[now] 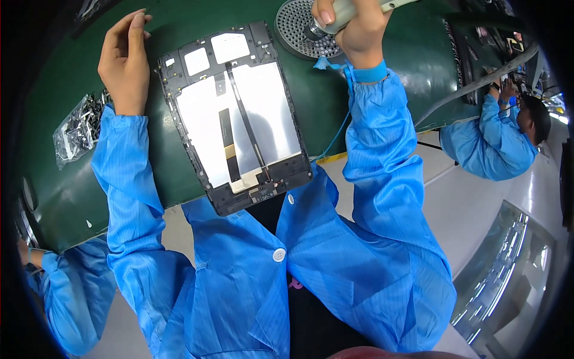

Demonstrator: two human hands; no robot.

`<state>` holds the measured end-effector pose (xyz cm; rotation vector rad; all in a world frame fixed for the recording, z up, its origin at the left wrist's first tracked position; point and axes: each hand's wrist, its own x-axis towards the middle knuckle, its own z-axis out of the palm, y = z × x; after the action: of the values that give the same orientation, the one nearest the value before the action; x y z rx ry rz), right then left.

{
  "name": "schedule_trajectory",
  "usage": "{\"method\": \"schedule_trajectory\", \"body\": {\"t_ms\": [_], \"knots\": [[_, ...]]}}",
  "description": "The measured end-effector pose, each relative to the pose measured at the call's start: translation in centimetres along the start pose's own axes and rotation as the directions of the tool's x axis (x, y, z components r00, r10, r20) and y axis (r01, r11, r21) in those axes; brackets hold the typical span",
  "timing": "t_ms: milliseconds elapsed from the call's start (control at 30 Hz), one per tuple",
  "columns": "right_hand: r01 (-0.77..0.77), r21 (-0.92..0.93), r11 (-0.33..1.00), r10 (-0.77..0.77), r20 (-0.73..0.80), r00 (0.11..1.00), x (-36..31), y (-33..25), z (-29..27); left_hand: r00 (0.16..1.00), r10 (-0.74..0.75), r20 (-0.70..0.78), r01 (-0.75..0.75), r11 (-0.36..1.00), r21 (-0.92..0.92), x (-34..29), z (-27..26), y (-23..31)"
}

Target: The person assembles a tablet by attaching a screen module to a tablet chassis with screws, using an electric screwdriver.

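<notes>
My right hand (366,30) is wrapped round a pale electric screwdriver (353,13), its metal nose over a round perforated metal dish (293,42) at the top. My left hand (125,66) is raised beyond the upper left corner of an opened tablet housing (272,113). Its thumb and fingertips are drawn together; whatever may be between them is too small to name. The housing has a black frame and shiny silver inner plates, with dark flex strips running down its middle. It lies slightly tilted, its lower end overhanging the table's near edge. Neither hand touches it.
On the green table (60,203), a clear plastic bag of small dark parts (78,131) lies left of my left forearm. A blue cord (338,134) runs from my right wrist strap (368,73). Co-workers in blue sit at right (493,143) and lower left (75,293).
</notes>
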<state>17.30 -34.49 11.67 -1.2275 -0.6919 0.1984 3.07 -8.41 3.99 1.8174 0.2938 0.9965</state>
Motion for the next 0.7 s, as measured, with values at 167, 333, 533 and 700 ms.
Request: {"method": "schedule_trajectory", "body": {"t_ms": [167,333,533,700], "knots": [[0.024,0.007,1.000,-0.025,0.024,0.999,-0.1,0.3,0.1,0.999,-0.038,-0.013,0.039,0.993,0.112,0.1,-0.4,-0.4],[0.016,0.011,1.000,-0.016,0.033,0.999,-0.2,0.1,0.1,0.999,-0.031,-0.007,0.031,0.999,0.029,0.0,0.9,0.4],[0.022,0.105,0.994,-0.024,0.023,0.999,-0.1,0.5,1.1,0.997,-0.072,-0.010,0.073,0.992,0.105,-0.1,0.0,0.8],[0.015,0.069,0.998,-0.018,0.045,0.999,-0.1,0.6,0.9,0.995,-0.101,0.010,0.099,0.986,0.135,0.2,-0.1,0.7]]}}
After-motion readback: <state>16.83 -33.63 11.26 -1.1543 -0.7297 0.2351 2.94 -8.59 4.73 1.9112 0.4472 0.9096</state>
